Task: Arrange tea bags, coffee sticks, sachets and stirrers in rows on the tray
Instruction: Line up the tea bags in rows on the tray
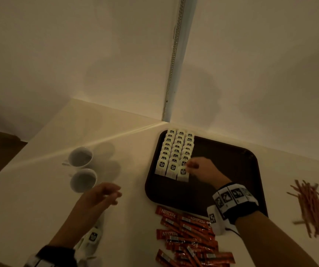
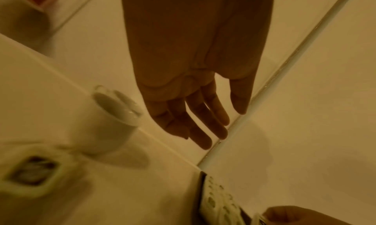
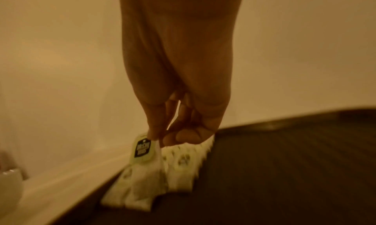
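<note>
**Placing tea bag at near end of third row**

Pinching one tea bag (image 3: 144, 149) by its top, the right hand (image 1: 201, 168) holds it at the near end of the rightmost of three rows of tea bags (image 1: 176, 151) on the dark tray (image 1: 232, 170). The left hand (image 1: 102, 193) hovers over the tabletop (image 1: 29, 199) with fingers relaxed and apart, holding nothing, near two white cups (image 1: 81, 166). Coffee sticks (image 1: 189, 234) lie heaped just near of the tray; stirrers (image 1: 312, 207) lie piled to its right.
</note>
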Motion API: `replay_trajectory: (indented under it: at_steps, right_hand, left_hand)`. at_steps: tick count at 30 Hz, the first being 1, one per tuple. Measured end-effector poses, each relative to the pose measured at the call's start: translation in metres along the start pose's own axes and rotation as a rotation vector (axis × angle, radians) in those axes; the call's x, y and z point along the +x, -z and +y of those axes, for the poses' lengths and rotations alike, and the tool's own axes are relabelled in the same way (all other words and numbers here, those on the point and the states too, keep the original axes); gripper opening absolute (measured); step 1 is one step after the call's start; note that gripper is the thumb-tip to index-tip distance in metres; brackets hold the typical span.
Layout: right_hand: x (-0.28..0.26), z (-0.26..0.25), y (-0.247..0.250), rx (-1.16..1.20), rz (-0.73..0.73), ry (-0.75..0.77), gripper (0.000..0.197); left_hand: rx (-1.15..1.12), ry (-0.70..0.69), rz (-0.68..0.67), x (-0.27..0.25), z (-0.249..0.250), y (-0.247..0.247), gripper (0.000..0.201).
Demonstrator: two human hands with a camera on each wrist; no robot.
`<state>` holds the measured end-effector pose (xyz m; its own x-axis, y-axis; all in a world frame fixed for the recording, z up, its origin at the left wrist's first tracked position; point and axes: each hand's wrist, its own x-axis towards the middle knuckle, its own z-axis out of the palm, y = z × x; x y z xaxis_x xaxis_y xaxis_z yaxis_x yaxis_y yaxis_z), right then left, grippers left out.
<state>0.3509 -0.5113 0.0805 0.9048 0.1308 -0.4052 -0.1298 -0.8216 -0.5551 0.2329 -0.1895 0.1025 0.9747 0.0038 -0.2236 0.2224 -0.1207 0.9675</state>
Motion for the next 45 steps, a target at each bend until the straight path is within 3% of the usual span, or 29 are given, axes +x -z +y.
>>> replay_trajectory:
  at_steps: [4, 9, 21, 24, 26, 31, 37, 43, 45]
  right_hand:
    - [0.013, 0.026, -0.025, 0.066, -0.047, -0.116, 0.017]
    - [0.025, 0.034, -0.031, 0.129, 0.132, -0.182, 0.006]
    - [0.035, 0.023, -0.033, 0.183, 0.295, -0.192, 0.013]
    - [0.026, 0.006, -0.036, 0.104, 0.358, -0.054, 0.023]
    - [0.012, -0.013, -0.043, 0.119, 0.305, 0.089, 0.019]
    - [-0.016, -0.062, -0.091, 0.019, -0.04, 0.389, 0.016]
    - [-0.02, -0.104, -0.163, -0.129, -0.384, 0.45, 0.035]
    - [-0.033, -0.134, -0.213, -0.032, -0.362, 0.501, 0.085]
    - [-0.032, -0.138, -0.225, -0.047, -0.328, 0.545, 0.092]
  left_hand:
    - [0.058, 0.14, 0.036, -0.02, -0.037, 0.022, 0.009]
    - [0.177, 0.196, 0.045, -0.039, -0.054, 0.037, 0.022]
    - [0.253, 0.216, 0.092, -0.046, -0.056, 0.054, 0.019]
    - [0.37, 0.18, 0.103, -0.046, -0.051, 0.059, 0.016]
    - [0.438, 0.131, 0.151, -0.042, -0.05, 0.062, 0.015]
    - [0.564, 0.125, 0.283, -0.029, -0.062, 0.074, 0.016]
    - [0.715, 0.185, 0.222, -0.018, -0.075, 0.072, 0.031]
    - [0.852, 0.392, 0.049, -0.019, -0.082, 0.066, 0.052]
    - [0.92, 0.444, -0.005, -0.023, -0.088, 0.062, 0.059]
